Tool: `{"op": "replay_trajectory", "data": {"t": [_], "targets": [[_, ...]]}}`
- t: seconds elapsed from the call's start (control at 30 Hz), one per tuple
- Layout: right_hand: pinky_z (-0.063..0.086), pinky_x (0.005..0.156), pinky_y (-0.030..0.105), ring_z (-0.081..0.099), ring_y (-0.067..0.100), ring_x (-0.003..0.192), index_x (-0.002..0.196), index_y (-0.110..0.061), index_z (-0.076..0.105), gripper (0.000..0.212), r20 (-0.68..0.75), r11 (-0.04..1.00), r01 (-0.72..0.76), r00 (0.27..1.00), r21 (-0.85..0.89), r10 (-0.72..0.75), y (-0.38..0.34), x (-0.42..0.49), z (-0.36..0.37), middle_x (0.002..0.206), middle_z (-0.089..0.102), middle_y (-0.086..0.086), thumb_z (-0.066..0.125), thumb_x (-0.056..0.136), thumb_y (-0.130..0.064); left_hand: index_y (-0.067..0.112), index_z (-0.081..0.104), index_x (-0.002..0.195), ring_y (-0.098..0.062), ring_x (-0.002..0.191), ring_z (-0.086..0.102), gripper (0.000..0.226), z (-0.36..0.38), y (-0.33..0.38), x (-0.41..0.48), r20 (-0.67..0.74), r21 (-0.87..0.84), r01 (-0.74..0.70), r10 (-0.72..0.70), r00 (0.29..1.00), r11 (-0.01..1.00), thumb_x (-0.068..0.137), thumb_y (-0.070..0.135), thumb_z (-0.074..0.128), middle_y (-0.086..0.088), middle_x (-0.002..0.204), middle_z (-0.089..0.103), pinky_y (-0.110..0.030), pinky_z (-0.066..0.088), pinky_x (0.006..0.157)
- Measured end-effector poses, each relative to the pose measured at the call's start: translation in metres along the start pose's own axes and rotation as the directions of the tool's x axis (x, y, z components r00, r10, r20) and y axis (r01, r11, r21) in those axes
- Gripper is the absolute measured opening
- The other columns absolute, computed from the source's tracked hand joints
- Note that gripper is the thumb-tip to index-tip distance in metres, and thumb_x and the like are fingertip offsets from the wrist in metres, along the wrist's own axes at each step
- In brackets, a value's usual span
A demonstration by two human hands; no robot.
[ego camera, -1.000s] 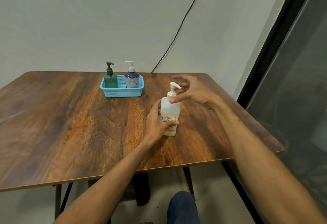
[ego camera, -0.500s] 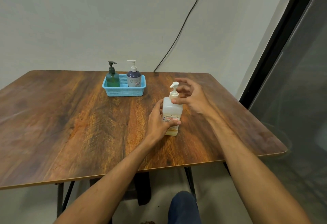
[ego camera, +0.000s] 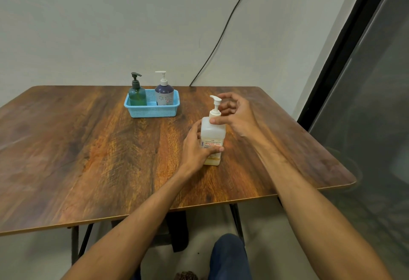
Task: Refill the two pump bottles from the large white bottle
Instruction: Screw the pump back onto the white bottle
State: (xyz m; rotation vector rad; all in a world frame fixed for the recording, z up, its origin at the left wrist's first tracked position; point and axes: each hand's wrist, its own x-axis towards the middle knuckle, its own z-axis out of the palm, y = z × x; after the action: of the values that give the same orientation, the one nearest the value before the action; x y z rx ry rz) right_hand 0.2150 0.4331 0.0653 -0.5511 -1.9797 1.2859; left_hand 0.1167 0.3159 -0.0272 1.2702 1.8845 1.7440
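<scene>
Left grip (ego camera: 194,147) wraps large white square plastic bottle (ego camera: 213,134), bracing it. Right grip (ego camera: 234,116) pinches pump collar (ego camera: 214,113), probably to unscrew.

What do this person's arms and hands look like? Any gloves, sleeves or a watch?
The left hand and the right hand are both bare: no gloves, no rings visible. The forearms are uncovered down to the picture's edge, with no sleeve, watch or band. A dark blue trouser leg shows lower down.
</scene>
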Motion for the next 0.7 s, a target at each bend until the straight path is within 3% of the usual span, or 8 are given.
{"op": "replay_trajectory", "data": {"t": [0.13,0.23,0.37,0.43,0.57,0.7], "targets": [[0.056,0.082,0.025,0.066,0.012,0.089,0.14,-0.013,0.047,0.09,0.02,1.0,0.008,1.0,0.016,-0.009,-0.003,0.0,0.002,0.098,0.068,0.001,0.091,0.063,0.001,0.02,0.042,0.143,0.004,0.103,0.058,0.093,0.0,0.002,0.001,-0.001,-0.003,0.001,-0.001,1.0,1.0,0.065,0.022,0.093,0.011,0.122,0.056,-0.004,0.048,0.075],[0.058,0.085,0.03,0.071,0.02,0.095,0.141,-0.01,0.046,0.086,0.026,0.999,0.004,1.0,0.05,-0.006,-0.004,-0.001,0.0,0.104,0.072,0.01,0.085,0.068,0.01,0.02,0.042,0.144,0.001,0.106,0.059,0.094,0.0,0.001,0.0,-0.001,0.009,0.001,-0.001,1.0,1.0,0.065,0.025,0.093,0.007,0.128,0.057,-0.005,0.049,0.077],[0.057,0.072,0.028,0.065,0.013,0.077,0.123,-0.007,0.056,0.071,-0.067,0.998,0.034,0.997,-0.053,-0.038,-0.004,-0.003,0.013,0.089,0.068,0.002,0.09,0.062,0.005,0.021,0.043,0.143,-0.001,0.106,0.06,0.093,0.0,-0.001,0.001,-0.006,0.012,-0.006,0.006,1.0,1.0,0.064,0.024,0.094,0.009,0.123,0.058,-0.008,0.051,0.077],[0.055,0.068,0.022,0.061,0.009,0.075,0.125,-0.009,0.054,0.075,-0.089,0.997,0.037,0.995,-0.073,-0.044,-0.004,-0.002,0.017,0.089,0.064,-0.001,0.092,0.061,0.001,0.022,0.043,0.143,0.001,0.103,0.06,0.093,-0.001,0.0,0.001,-0.008,0.006,-0.002,0.002,1.0,1.0,0.065,0.023,0.094,0.012,0.119,0.057,-0.007,0.05,0.076],[0.055,0.074,0.021,0.067,0.012,0.081,0.148,-0.01,0.033,0.102,-0.024,0.999,-0.005,1.0,0.054,0.007,-0.003,-0.002,0.007,0.095,0.068,0.004,0.088,0.064,0.008,0.02,0.041,0.146,0.001,0.105,0.059,0.097,-0.001,0.001,0.002,0.001,0.003,0.015,-0.015,1.0,1.0,0.064,0.025,0.094,0.007,0.127,0.058,-0.006,0.05,0.077],[0.057,0.073,0.023,0.069,0.013,0.079,0.144,-0.009,0.039,0.097,-0.074,1.0,0.002,0.997,0.01,-0.002,-0.004,-0.003,0.009,0.087,0.069,0.004,0.09,0.063,0.004,0.02,0.042,0.144,0.006,0.101,0.06,0.095,0.0,0.001,0.002,0.005,-0.004,0.021,-0.021,1.0,1.0,0.064,0.023,0.094,0.009,0.123,0.059,-0.007,0.05,0.075]]}}
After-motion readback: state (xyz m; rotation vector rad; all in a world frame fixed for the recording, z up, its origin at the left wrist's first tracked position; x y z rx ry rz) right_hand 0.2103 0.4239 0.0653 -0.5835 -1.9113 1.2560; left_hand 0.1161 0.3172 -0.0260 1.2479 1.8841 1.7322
